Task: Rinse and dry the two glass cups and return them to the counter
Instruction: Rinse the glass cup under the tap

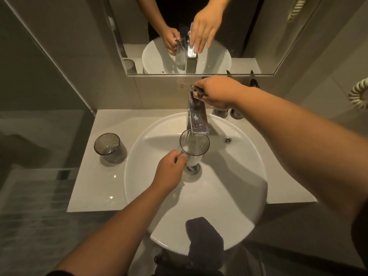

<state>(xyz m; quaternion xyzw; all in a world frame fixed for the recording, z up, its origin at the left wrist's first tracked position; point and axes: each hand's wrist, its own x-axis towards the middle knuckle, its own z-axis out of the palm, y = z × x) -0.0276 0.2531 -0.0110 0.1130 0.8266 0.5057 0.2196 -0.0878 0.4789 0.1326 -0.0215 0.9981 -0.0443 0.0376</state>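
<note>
A ribbed glass cup (110,147) stands upright on the bench (85,188), left of the basin (229,196). Left hand (169,172) fingers curl around the second glass cup (194,148) under the faucet (198,116). Right hand (217,92) fingers pinch the lever.

A mirror (258,36) hangs above the white sink (229,196). A dark cloth (205,236) drapes over the sink's near rim. A coiled cord (358,92) hangs at right.
</note>
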